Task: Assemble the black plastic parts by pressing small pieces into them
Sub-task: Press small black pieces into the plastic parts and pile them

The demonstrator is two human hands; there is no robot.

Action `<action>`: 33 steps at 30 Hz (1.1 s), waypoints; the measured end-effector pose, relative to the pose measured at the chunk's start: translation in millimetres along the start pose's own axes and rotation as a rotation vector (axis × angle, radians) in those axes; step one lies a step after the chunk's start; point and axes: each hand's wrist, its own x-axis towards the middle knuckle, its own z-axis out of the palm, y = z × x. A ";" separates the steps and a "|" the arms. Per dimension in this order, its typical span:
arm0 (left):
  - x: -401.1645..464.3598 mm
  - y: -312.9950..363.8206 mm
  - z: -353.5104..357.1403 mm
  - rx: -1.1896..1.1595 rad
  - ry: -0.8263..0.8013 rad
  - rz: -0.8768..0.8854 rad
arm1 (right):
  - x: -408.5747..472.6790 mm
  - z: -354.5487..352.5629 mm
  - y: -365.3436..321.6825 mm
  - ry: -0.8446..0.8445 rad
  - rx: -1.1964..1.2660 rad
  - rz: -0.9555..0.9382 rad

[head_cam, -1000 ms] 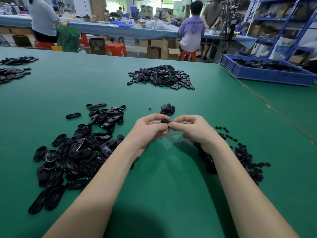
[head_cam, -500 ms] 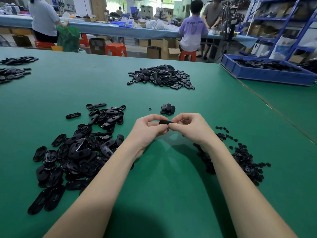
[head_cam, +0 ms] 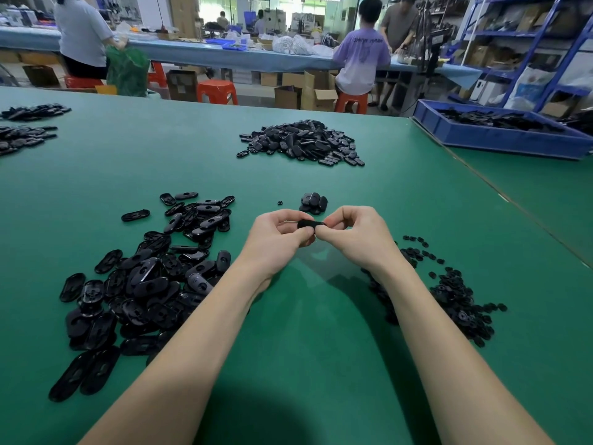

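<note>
Above the green table, my left hand and my right hand meet fingertip to fingertip, both pinching one black oval plastic part. Fingers hide most of it, and any small piece in it cannot be made out. A broad heap of black oval parts lies to the left of my left forearm. Small black pieces are scattered in a pile to the right of my right forearm. Just beyond my hands sits a little stack of black parts.
A bigger mound of black parts lies farther back at table centre, more piles at the far left. A blue bin with parts stands on the neighbouring table at right. People work at a bench behind.
My hands have lifted slightly and drawn a little closer together around the part; the grip stays the same. The piles have not moved.
</note>
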 end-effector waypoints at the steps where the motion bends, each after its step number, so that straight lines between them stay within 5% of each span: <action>1: -0.1 0.1 0.4 0.003 0.004 0.004 | -0.3 0.2 -0.4 0.003 -0.002 -0.002; 9: -0.4 -1.0 3.2 0.092 0.027 0.041 | -1.9 0.9 0.1 0.039 -0.069 -0.013; 14: 1.6 0.6 -5.4 0.155 -0.058 0.122 | 1.4 -9.9 2.9 -0.055 0.176 0.082; 22: 3.7 -3.0 -16.0 0.600 -0.014 0.299 | 3.0 -19.6 6.8 -0.147 0.218 0.123; 33: 95.9 8.3 18.6 0.616 0.243 -0.021 | 3.2 -25.6 12.2 -0.228 0.180 0.158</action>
